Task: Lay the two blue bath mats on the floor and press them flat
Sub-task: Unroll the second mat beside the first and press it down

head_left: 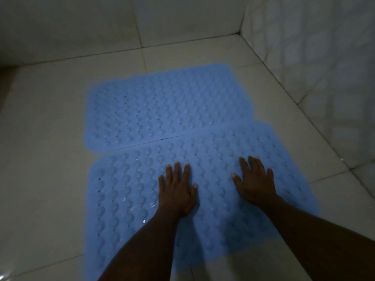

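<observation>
Two blue bath mats lie on the pale tiled floor [46, 159], one behind the other. The far mat [166, 108] fills the middle of the frame, a little above the centre, and looks flat. The near mat [125, 195] fills the lower middle and runs down toward the bottom edge of the frame. Their long edges meet along a thin dark line that goes from the left-centre up to the right. On the right part of this line the two edges seem to touch; on the left part a narrow slit of floor shows between them. The near mat is shifted to the right, so its right end sticks out past the right end of the far mat.

The left hand [176, 189] lies palm down on the near mat, near the mat's middle, with the fingers stretched out and a little spread. The right hand [255, 179] lies palm down on the same mat, more to the right, fingers also open and spread. Neither hand holds anything.

Bare floor is free on the left side of both mats. On the right, the near mat's end comes near the tiled wall [314, 57], which runs diagonally from the upper middle to the right edge. Another wall [81, 27] crosses the top of the frame, with a strip of floor between it and the far mat.
</observation>
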The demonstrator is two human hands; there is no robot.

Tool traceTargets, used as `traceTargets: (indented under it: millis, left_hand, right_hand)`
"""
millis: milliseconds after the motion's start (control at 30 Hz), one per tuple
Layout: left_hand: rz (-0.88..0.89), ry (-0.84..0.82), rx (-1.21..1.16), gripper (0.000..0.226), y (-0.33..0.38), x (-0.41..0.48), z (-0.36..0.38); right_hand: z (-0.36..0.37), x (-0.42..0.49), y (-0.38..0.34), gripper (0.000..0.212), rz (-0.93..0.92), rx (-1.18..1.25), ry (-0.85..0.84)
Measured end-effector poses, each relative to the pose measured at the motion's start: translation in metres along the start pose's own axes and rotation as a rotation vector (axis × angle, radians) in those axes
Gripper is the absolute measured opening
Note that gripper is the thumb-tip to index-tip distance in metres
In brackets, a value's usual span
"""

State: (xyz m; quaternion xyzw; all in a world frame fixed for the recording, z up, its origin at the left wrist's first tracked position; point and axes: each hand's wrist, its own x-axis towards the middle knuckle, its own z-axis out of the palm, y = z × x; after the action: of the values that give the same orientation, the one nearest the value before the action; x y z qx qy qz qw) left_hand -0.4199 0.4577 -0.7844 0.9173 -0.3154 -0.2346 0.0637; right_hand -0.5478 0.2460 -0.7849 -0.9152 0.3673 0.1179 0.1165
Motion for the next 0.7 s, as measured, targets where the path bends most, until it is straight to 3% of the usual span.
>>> traceTargets:
  millis: [167, 233, 367, 700]
  left_hand:
    - [0.093, -0.054, -0.024, 0.069, 0.060, 0.005, 0.005]
    - [0.142, -0.067, -0.033, 0.068, 0.080, 0.007, 0.011]
    - [0.190, -0.095, 0.017, 0.067, 0.097, 0.007, 0.025]
    - [0.151, 0.133, 0.102, 0.071, 0.112, 0.030, 0.062]
  right_hand:
    - [0.005, -0.017, 0.000, 0.067, 0.076, 0.075, 0.112]
    - [0.008, -0.020, 0.016, 0.067, 0.036, 0.043, 0.180]
    - [0.009, -0.012, 0.049, 0.070, 0.135, 0.029, 0.213]
    - [0.045, 0.007, 0.058, 0.066, 0.168, 0.006, 0.355]
